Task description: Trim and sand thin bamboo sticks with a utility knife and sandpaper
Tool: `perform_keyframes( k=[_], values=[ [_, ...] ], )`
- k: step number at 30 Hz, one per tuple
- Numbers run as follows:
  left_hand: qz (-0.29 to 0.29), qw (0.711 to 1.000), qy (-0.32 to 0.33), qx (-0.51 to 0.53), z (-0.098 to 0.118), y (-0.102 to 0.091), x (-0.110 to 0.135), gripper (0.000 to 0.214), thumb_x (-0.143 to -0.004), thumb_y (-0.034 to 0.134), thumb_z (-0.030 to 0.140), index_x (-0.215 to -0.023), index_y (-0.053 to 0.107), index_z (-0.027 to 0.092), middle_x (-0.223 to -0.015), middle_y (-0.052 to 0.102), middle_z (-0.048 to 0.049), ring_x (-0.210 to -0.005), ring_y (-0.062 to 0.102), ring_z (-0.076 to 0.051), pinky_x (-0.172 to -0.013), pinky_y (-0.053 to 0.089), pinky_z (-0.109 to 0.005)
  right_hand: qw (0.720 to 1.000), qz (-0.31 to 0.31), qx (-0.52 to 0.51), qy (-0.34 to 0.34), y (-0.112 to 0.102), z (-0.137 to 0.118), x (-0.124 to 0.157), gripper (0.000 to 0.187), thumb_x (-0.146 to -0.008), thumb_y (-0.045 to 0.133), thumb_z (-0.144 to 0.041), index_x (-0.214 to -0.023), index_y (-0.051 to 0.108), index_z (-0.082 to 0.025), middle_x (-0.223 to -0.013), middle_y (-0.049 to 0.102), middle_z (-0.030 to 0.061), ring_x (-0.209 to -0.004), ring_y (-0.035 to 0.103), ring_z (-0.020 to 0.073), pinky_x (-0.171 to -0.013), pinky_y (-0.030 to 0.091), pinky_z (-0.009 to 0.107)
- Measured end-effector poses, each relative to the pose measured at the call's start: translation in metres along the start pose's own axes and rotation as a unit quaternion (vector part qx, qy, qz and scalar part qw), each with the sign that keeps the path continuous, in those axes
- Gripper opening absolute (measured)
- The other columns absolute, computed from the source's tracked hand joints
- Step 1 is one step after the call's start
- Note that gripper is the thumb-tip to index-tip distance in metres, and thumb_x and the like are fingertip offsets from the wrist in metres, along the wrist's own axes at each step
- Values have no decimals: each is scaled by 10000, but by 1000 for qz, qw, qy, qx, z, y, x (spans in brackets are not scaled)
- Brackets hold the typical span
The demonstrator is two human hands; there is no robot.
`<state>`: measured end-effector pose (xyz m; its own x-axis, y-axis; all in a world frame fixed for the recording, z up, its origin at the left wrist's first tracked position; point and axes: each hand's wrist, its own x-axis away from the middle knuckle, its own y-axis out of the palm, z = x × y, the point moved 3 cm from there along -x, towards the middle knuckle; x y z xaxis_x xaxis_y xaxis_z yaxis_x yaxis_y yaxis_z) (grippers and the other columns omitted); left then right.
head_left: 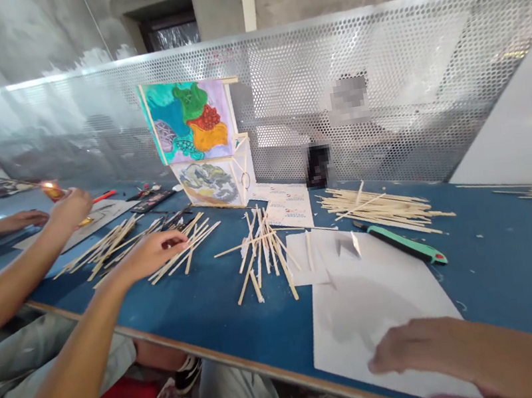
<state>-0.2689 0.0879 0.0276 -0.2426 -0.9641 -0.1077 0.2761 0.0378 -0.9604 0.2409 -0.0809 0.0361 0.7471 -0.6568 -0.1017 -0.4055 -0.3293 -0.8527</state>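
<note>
My left hand (153,252) reaches in from the lower left, its fingers curled over a loose pile of thin wooden sticks (197,247). Whether a stick is between the fingertips cannot be made out. Over the near edge of a white sheet of paper (387,294) is my right hand (436,353), slightly blurred, fingers stretched out and nothing in them. A small folded paper piece (349,246) stands on the sheet. Beside it lies a green utility knife (404,244). Another pile of sticks (263,246), some with whitish glue-like bits, lies between my hands.
Left of me a co-worker's hand (70,206) is by a small flame (48,185); their other hand (29,218) rests on the table. A painted box-like stick frame (201,142) stands at the back before a perforated metal screen (377,74). More sticks (383,207) lie right of it.
</note>
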Motion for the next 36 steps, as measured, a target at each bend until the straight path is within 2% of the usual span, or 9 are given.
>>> perform_keyframes(
  k=[4,10,14,18,22,25,28,31,36],
  values=[
    [27,997,-18,-68,34,11,-26,522,-992,563,508,-1368,572,147,-1367,620,-163,-1203,620,-315,-1045,483,-545,988,12,81,128,-11,30,-42,296,-990,568,-409,-1217,747,-346,-1058,802,40,-894,763,241,-764,584,336],
    [-111,985,62,-116,107,49,-46,338,-989,649,377,-1256,641,171,-1263,661,-99,-1086,668,-243,-934,579,-464,920,206,166,290,-18,95,-82,319,-995,484,-391,-1144,735,-262,-819,765,73,-666,672,249,-544,385,324],
    [-102,984,49,-137,117,49,-47,283,-997,635,379,-1173,662,159,-1143,690,-77,-978,681,-208,-870,588,-417,905,266,165,290,-15,113,-70,279,-970,522,-398,-978,765,-262,-744,751,70,-587,610,234,-529,311,325],
    [-55,990,54,-116,129,22,-42,212,-996,556,304,-869,669,178,-836,687,-45,-766,638,-196,-738,488,-336,884,339,161,277,-21,115,-60,265,-951,544,-371,-975,768,-230,-678,706,64,-565,562,210,-553,289,320],
    [-6,993,114,-22,186,5,-40,279,-1063,383,353,-1008,608,198,-793,644,-9,-696,591,-159,-658,399,-276,899,366,108,213,-22,104,-63,313,-982,511,-404,-1046,745,-206,-670,674,35,-598,578,180,-589,389,313],
    [-32,980,187,54,240,19,-35,280,-1078,352,363,-1056,592,219,-711,588,45,-593,529,-112,-585,372,-232,916,371,-16,152,-17,87,-68,352,-1010,505,-443,-1231,657,-215,-799,692,27,-646,594,161,-597,458,296],
    [-59,963,239,107,272,42,-28,257,-1075,362,338,-1028,581,213,-650,529,68,-543,483,-92,-539,347,-211,884,390,-245,83,-12,74,-70,245,-1037,527,-413,-1143,664,-240,-763,655,-8,-586,548,122,-565,465,273],
    [-66,944,259,192,275,61,-20,211,-1072,370,282,-1023,559,201,-598,438,92,-487,415,-81,-488,311,-204,857,378,-346,61,-7,72,-68,174,-1030,585,-350,-994,715,-239,-720,662,-11,-563,543,104,-542,454,258],
    [-40,926,296,229,259,80,-9,133,-1045,431,187,-1090,551,220,-637,491,97,-450,412,-60,-452,323,-178,870,343,-349,66,-3,71,-63,124,-1009,634,-291,-1006,758,-285,-756,725,-4,-571,569,104,-526,466,238]
  ],
)
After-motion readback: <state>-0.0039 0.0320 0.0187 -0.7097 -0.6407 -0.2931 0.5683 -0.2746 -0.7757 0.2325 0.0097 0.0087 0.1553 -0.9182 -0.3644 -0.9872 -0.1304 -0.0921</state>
